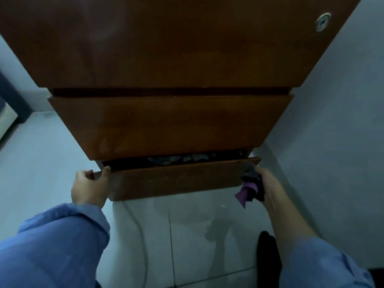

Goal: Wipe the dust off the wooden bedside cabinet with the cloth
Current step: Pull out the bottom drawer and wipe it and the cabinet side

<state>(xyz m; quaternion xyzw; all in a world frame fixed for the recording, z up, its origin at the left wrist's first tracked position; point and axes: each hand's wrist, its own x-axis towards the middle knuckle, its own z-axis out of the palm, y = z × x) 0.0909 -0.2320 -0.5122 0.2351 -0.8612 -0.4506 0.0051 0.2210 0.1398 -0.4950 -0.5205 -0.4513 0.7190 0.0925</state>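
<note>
Wooden cabinet [166,125] on pale tiled floor [187,235]

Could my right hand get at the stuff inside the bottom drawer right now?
Probably not yet. The bottom drawer is open only a narrow gap, and the drawer above overhangs it. The right hand also grips the cloth at the drawer's right corner. The left hand grips the other end.

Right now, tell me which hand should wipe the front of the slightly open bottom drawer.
The right hand. It already grips the crumpled purple and dark cloth against the right end of the brown wooden bottom drawer. The left hand grips the drawer's left edge and holds no cloth.
</note>
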